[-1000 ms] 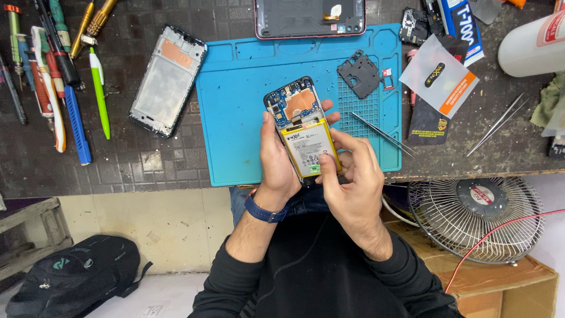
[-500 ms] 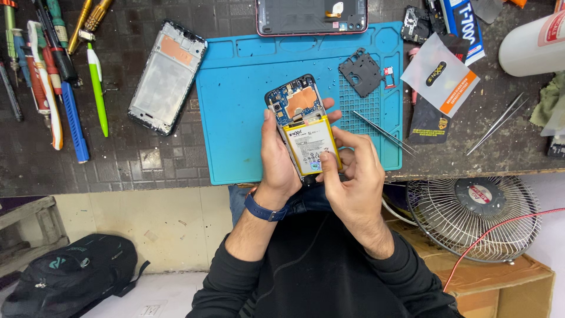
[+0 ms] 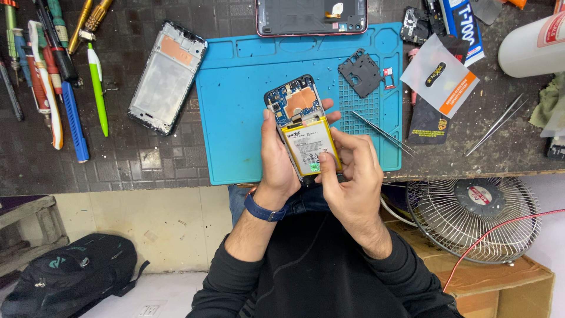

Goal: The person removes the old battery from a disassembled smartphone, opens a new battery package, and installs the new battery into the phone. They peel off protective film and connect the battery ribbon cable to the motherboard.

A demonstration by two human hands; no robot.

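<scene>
- Head view: an opened phone point(image 3: 301, 126) with its back removed is held above the near edge of a blue mat point(image 3: 247, 118) on the bench point(image 3: 118, 165)
- It is clasped by the left hand point(image 3: 276, 162), with the thumb along its left edge and fingertips showing past its right edge
- A yellow-edged battery point(image 3: 311, 150) is seated in the phone's lower half, below the blue circuit board
- The battery's lower end is pinched by the right hand point(image 3: 350, 182), thumb on its face and fingers curled around the phone's right side
- Tweezers point(image 3: 382, 132) are laid on the mat just right of the hands
- A bare phone frame point(image 3: 166, 76) is seen on the bench left of the mat, near a row of screwdrivers point(image 3: 56, 70)
</scene>
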